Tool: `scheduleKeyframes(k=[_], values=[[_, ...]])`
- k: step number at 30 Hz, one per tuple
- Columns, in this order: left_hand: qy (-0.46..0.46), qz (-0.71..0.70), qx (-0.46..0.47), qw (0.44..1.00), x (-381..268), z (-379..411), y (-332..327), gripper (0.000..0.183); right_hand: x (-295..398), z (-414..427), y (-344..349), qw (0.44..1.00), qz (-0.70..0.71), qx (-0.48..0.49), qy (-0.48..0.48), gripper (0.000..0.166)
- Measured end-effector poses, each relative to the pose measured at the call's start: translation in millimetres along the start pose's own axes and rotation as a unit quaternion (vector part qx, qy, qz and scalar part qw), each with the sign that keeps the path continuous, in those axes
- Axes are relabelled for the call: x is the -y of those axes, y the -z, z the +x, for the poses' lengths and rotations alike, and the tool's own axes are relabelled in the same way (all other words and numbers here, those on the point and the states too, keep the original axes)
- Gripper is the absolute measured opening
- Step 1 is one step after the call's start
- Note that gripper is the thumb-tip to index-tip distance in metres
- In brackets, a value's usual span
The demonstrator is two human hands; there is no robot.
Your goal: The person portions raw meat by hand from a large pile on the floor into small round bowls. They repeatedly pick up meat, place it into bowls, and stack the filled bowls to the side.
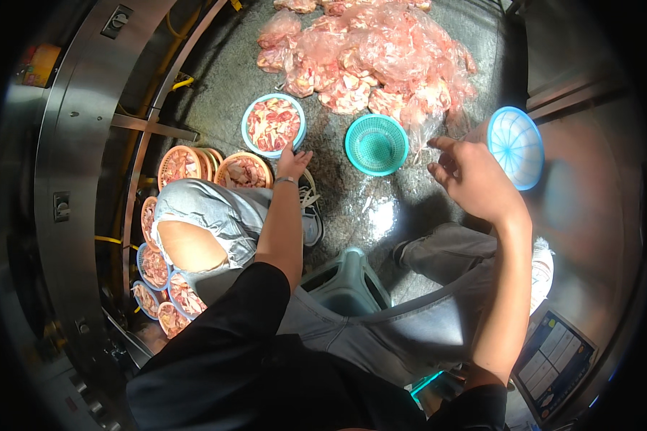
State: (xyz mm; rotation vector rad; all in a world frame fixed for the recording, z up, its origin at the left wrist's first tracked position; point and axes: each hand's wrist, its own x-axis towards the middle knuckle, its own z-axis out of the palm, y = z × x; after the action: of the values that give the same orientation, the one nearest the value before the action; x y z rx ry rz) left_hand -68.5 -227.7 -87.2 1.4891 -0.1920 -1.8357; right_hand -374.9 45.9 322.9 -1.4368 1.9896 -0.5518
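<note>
My left hand (294,163) is at the near rim of a round light-blue plastic basket (244,129) filled with cut raw meat (273,125), apparently chicken. Its fingers are spread and its thumb overlaps the rim; whether it touches is unclear. To the right sits a bare-bottomed turquoise mesh basket (377,144). My right hand (477,175) hovers beyond that basket, index finger and thumb apart, with nothing visible between them. Its index fingertip is close to the trailing end of a clear plastic bag (421,129). Behind my right hand, a blue-rimmed basket (515,148) stands tilted, partly hidden.
A large heap of meat in clear bags (377,48) covers the far floor. Filled orange baskets (243,171) and blue baskets (154,268) crowd my left leg. A plastic stool (350,285) is between my legs. Steel equipment (81,108) runs along the left; a screen (552,363) sits lower right.
</note>
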Motion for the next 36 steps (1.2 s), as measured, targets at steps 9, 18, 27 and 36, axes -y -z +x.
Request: scheduleKeyframes(k=[9, 18, 27, 36], values=[[-0.046, -0.133, -0.066, 0.988, -4.1, -13.8, 0.0, 0.084, 5.4, 4.2, -5.0, 1.000, -0.022, 0.013, -0.005, 0.034], [-0.016, -0.281, -0.013, 0.959, 8.7, -5.2, -9.1, 0.060, 10.9, 2.4, -7.3, 1.000, -0.017, -0.016, -0.014, 0.032], [-0.022, -0.376, -0.104, 0.921, -9.2, 65.6, -22.1, 0.036, 4.1, 9.5, -15.8, 0.999, -0.004, 0.011, -0.037, 0.033], [-0.167, 0.009, -0.090, 0.982, -39.6, 132.9, -33.5, 0.032, 12.3, 6.2, -11.1, 0.998, -0.003, 0.030, -0.059, 0.039]])
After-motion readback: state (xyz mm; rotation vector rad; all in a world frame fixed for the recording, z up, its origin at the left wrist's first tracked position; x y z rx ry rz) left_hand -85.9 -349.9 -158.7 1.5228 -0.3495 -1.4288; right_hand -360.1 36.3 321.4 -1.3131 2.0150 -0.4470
